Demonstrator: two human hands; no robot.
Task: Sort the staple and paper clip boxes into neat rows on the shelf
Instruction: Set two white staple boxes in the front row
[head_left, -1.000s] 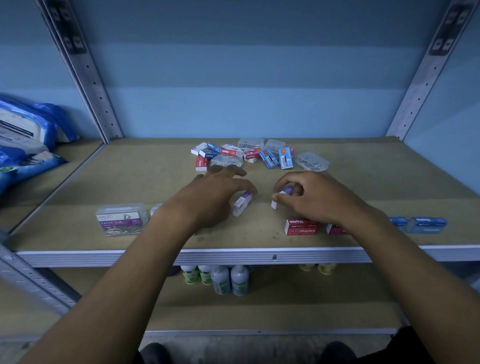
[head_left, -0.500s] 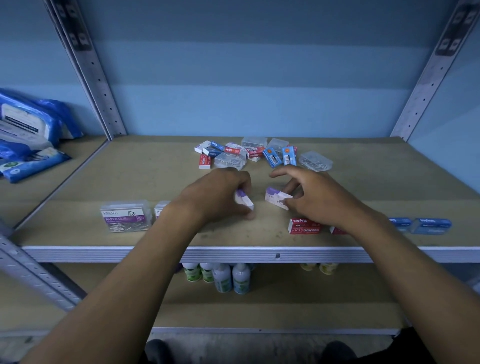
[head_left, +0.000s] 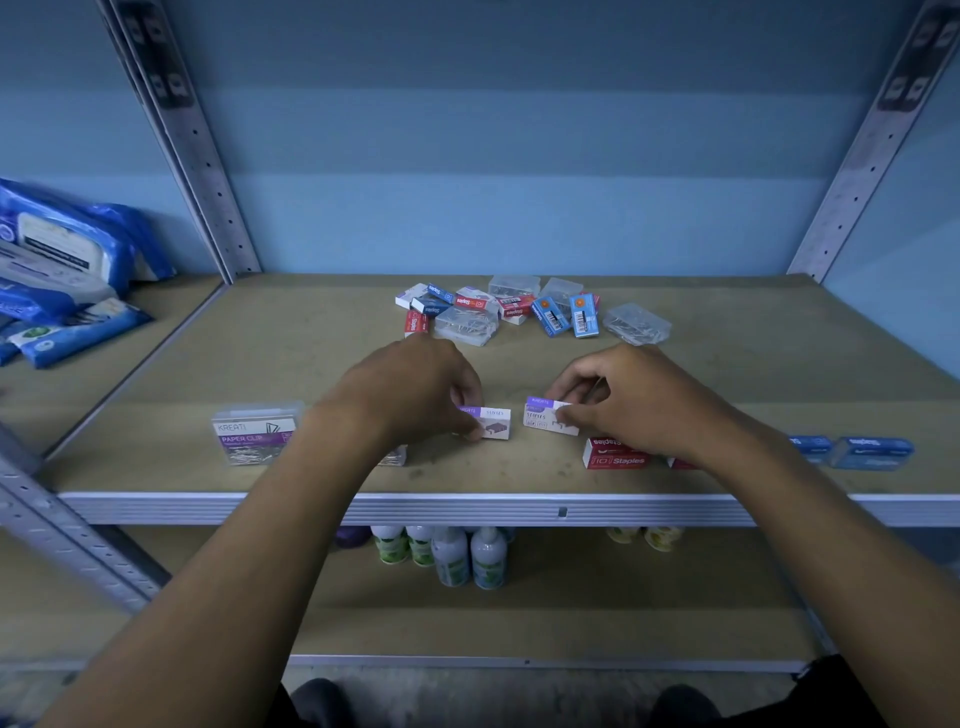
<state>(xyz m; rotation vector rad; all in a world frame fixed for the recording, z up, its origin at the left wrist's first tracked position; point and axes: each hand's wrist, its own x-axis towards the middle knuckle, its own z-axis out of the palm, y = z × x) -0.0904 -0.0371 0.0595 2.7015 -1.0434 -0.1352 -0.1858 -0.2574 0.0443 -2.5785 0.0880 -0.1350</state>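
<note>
My left hand (head_left: 410, 387) pinches a small white and purple staple box (head_left: 491, 422) near the shelf's front middle. My right hand (head_left: 631, 395) pinches a second white and purple staple box (head_left: 543, 414) just to its right; the two boxes are a small gap apart. Along the front edge stand a clear paper clip box (head_left: 254, 434) at left, a red staple box (head_left: 615, 453) under my right wrist, and blue staple boxes (head_left: 872, 453) at right. A loose pile of red, blue and clear boxes (head_left: 519, 309) lies at the back middle.
The wooden shelf (head_left: 311, 353) has a metal front rail and grey uprights at both back corners. Blue wipe packs (head_left: 62, 270) sit on the neighbouring shelf at left. Small bottles (head_left: 467, 556) stand on the shelf below.
Both hands have turned their white and purple boxes so the printed faces show, and brought them down toward the front row.
</note>
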